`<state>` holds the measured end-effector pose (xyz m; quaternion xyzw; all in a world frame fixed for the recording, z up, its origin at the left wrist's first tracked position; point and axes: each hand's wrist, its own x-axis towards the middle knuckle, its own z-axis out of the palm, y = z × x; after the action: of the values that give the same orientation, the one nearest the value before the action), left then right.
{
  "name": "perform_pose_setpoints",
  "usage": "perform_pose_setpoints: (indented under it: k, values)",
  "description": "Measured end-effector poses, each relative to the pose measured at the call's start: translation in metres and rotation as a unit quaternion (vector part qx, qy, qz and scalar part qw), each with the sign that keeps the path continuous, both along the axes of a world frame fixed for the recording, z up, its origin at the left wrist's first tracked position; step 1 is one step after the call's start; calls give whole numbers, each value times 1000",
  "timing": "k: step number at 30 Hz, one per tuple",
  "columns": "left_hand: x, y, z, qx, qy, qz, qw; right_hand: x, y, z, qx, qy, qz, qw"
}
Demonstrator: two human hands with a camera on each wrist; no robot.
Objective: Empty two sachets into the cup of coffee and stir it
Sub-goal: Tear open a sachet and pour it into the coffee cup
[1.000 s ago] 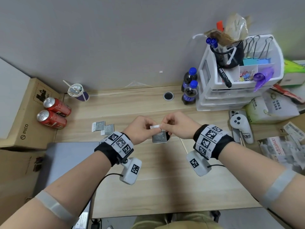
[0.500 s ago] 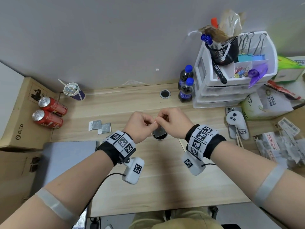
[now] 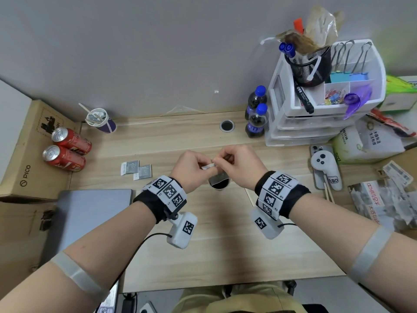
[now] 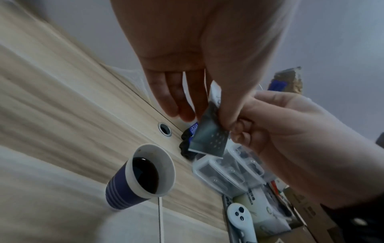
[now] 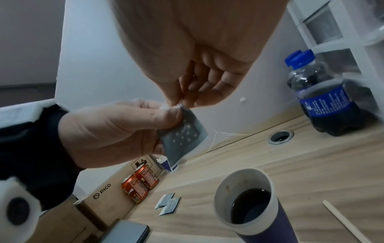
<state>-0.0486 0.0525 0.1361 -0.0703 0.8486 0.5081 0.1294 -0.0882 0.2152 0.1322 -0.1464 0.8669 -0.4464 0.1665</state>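
A small grey sachet (image 3: 218,176) (image 4: 208,136) (image 5: 182,139) hangs above the purple paper cup of dark coffee (image 3: 218,184) (image 4: 143,176) (image 5: 251,207). My left hand (image 3: 193,169) (image 4: 220,102) pinches its white top strip between thumb and finger. My right hand (image 3: 234,164) (image 5: 187,100) pinches the same top edge from the other side. Two more sachets (image 3: 135,169) (image 5: 168,201) lie flat on the desk to the left. A wooden stir stick (image 5: 343,220) lies on the desk to the right of the cup.
Two red cans (image 3: 67,149) lie on a cardboard box at the left, with a second cup (image 3: 100,120) of scraps behind. Two cola bottles (image 3: 256,118) and a white drawer organiser (image 3: 325,105) stand at the back right. A white controller (image 3: 325,170) lies right; a laptop (image 3: 90,213) lies front left.
Both hands have stayed together over the cup. The sachet now hangs lower over the coffee, and its white top strip sticks out between the hands.
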Motion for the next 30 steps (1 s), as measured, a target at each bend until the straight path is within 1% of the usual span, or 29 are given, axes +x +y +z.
perform_pose_setpoints:
  k: [3,6,10,12,14,16,19,24,28,30]
  values:
    - [-1,-3,-3,11,11,31,999,-5,1,3,-5,7,29,1000]
    - [1,-1,-6,-3,48,33,998,-7,0,5,-6,2,33,999]
    - [3,3,-8,-27,145,21,989,-10,-7,1,-45,-37,-34,998]
    - [3,5,-9,-43,176,17,983,-13,-7,-1,-72,-55,-76,993]
    - [1,5,-10,-53,170,31,984,-15,-6,1,-95,-68,-92,989]
    - [-1,4,-11,-55,140,35,988,-14,-4,2,-110,-67,-78,989]
    - [-1,4,-13,-37,107,35,993,-12,-4,3,-107,-54,-55,991]
    - [0,4,-17,-46,131,37,990,-11,-4,0,-105,-49,-45,992]
    - [0,5,-23,-54,142,31,988,-8,-4,-4,-85,-45,-57,994]
    - [-1,5,-28,-52,140,36,988,-8,-5,-7,-96,-55,-74,991]
